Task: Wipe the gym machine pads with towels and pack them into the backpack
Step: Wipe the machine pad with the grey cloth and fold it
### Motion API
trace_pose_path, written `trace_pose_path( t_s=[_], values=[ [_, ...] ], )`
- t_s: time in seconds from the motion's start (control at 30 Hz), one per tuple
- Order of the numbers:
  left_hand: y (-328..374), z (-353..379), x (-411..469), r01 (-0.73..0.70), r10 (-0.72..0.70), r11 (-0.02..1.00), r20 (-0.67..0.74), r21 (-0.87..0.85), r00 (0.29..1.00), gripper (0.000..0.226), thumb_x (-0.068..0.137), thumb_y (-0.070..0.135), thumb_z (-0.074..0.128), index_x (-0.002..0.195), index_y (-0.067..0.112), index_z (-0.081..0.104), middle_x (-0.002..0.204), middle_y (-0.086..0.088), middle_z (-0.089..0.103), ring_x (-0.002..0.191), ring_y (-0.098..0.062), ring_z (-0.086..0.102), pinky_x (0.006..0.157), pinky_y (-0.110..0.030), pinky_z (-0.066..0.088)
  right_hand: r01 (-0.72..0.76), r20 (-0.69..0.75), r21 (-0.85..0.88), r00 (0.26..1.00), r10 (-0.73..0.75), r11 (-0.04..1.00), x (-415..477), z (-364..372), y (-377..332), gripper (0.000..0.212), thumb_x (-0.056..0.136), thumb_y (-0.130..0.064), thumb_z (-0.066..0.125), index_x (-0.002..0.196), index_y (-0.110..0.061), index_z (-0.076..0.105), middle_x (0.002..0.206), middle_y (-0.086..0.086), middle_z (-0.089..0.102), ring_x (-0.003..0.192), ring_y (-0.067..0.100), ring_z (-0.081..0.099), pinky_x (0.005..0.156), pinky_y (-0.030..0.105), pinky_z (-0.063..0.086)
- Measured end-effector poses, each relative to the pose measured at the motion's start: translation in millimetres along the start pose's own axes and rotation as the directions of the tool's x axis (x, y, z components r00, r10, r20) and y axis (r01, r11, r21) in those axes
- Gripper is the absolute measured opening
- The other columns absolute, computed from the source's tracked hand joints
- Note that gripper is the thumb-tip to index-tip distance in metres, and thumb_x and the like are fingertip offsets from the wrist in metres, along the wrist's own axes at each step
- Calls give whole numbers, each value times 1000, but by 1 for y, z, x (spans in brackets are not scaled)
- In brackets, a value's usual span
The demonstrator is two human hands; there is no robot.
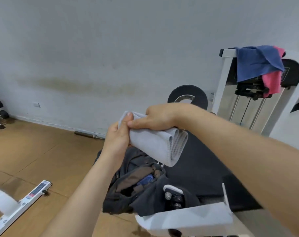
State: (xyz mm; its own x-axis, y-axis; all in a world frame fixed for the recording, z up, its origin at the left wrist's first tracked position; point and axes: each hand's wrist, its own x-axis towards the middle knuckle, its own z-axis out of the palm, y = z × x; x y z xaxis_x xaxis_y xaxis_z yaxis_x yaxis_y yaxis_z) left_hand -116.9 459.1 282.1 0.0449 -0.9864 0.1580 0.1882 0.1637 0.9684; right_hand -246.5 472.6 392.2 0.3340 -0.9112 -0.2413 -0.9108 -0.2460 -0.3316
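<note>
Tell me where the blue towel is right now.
In the head view's upper right, the blue towel hangs over the white machine frame, overlapping a pink towel.

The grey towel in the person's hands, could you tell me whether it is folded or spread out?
Folded. The grey towel shows several stacked layers at its right end, held compactly by the left hand and right hand.

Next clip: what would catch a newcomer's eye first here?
Centre frame, both hands, left hand and right hand, grip a folded grey towel above the open dark backpack on the floor. At upper right, a blue towel and a pink towel hang over the white gym machine.
</note>
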Motion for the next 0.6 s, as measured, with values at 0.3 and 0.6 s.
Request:
trace_pose_path(
  t_s=[0.3, 0.6],
  values=[
    [-51, -83, -11, -54, 35, 846, 46, 530, 998, 33, 98, 44, 49, 88, 16, 63, 84, 4, 68, 73, -5, 64, 61, -21, 48, -24, 20, 788, 1000, 14, 616, 64, 143, 18, 37, 89, -44, 64, 111, -15, 61, 100, 5, 72, 90, 18, 71, 82, 36, 58],
    [-117, -66, 25, 117, -233, 842, 160, 526, 959, 23, 99, 32, 52, 121, 25, 52, 113, 15, 56, 100, 1, 55, 72, -12, 46, -128, 54, 922, 977, 207, 366, 92, 203, 66, 44, 84, -52, 67, 100, -11, 67, 92, 5, 74, 85, 21, 72, 72, 32, 54]
  ],
)
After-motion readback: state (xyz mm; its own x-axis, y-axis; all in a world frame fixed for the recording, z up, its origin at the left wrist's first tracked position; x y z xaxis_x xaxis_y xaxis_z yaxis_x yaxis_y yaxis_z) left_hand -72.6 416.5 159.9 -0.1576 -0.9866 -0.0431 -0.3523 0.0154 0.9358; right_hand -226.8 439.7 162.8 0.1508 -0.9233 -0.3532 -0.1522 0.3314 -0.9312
